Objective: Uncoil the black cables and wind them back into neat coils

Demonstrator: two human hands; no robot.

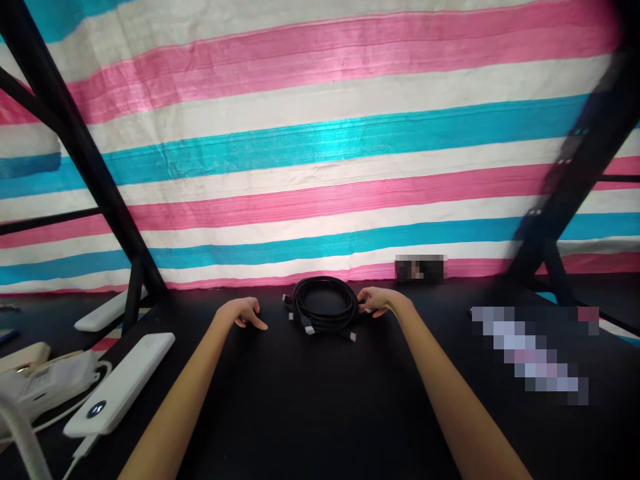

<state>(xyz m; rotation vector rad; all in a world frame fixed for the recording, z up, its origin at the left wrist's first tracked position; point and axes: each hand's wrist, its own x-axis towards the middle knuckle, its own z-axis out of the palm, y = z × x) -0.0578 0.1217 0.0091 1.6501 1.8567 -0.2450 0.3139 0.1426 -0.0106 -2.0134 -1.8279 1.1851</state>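
A coil of black cable with silver-tipped plugs lies on the black table, close to the striped sheet at the back. My right hand rests at the coil's right edge, its fingers curled and pinched on the cable. My left hand lies on the table a short way left of the coil, fingers loosely curled with the index finger stretched toward it, holding nothing.
A white power bank with a white lead lies at the near left, beside more white devices. Another white bar sits behind it. Black frame struts rise at left and right. A pink, white and blue striped sheet hangs behind.
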